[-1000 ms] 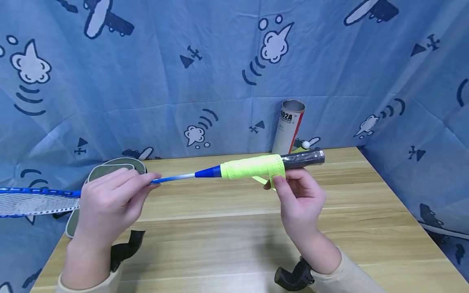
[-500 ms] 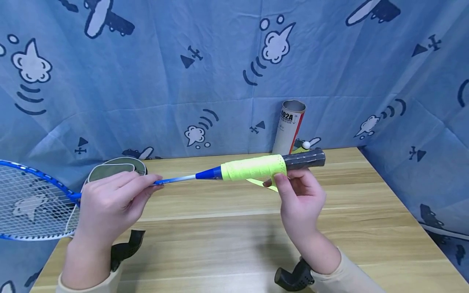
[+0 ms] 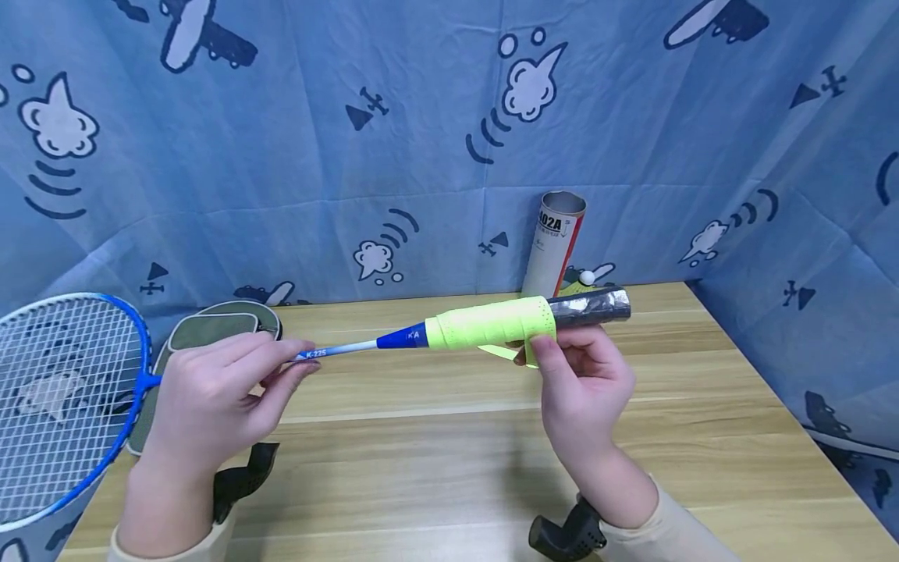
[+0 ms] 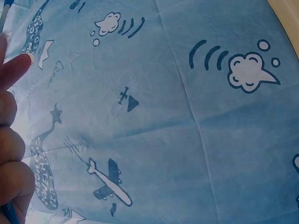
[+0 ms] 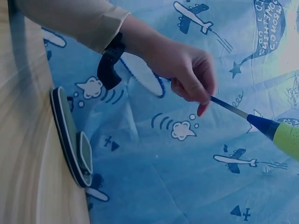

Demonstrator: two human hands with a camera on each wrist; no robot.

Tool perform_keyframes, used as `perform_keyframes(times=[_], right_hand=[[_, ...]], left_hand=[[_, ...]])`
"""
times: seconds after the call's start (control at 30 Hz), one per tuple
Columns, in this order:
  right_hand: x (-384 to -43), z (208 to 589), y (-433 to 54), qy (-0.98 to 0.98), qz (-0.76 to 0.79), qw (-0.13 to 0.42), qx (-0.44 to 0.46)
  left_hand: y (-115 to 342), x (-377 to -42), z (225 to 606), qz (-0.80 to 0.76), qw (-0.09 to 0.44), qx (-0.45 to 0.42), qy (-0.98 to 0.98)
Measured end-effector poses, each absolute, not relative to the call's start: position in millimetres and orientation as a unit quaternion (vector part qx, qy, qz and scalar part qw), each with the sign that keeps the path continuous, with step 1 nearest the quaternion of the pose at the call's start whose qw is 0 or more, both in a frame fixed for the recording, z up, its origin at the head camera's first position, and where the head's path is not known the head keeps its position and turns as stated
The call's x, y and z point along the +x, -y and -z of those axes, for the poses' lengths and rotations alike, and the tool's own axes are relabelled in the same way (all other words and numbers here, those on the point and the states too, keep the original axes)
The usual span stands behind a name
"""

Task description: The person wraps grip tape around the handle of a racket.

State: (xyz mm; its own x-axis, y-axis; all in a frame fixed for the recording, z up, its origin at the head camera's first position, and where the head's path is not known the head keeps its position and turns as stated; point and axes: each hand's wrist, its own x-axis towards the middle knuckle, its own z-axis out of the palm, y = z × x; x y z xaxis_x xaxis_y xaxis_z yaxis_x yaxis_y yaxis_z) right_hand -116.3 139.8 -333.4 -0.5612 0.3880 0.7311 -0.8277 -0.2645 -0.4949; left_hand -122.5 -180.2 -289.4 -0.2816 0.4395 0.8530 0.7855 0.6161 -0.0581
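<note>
I pinched the hanging strip of lime tape [image 3: 492,322] in my right hand [image 3: 586,382] just below the racket [image 3: 403,337], pinching its shaft [image 3: 351,348] in my left hand [image 3: 218,382], with the strung head [image 3: 70,406] beyond that grip, a green case [image 3: 214,326] behind it, and a white tube [image 3: 553,246] behind my right.

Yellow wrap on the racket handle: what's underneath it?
Past the wrap, a black handle end sticks out; what lies directly beneath the wrap is covered and cannot be seen.
</note>
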Motion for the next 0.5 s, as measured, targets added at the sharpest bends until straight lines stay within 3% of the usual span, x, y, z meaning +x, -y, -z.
perform_keyframes(times=[0.5], right_hand=[[-116.2,336.3,-140.8,0.476,-0.734,0.414,0.253]], left_hand=[[183.4,-123.1,292.0,0.188,0.456,-0.395,0.775]])
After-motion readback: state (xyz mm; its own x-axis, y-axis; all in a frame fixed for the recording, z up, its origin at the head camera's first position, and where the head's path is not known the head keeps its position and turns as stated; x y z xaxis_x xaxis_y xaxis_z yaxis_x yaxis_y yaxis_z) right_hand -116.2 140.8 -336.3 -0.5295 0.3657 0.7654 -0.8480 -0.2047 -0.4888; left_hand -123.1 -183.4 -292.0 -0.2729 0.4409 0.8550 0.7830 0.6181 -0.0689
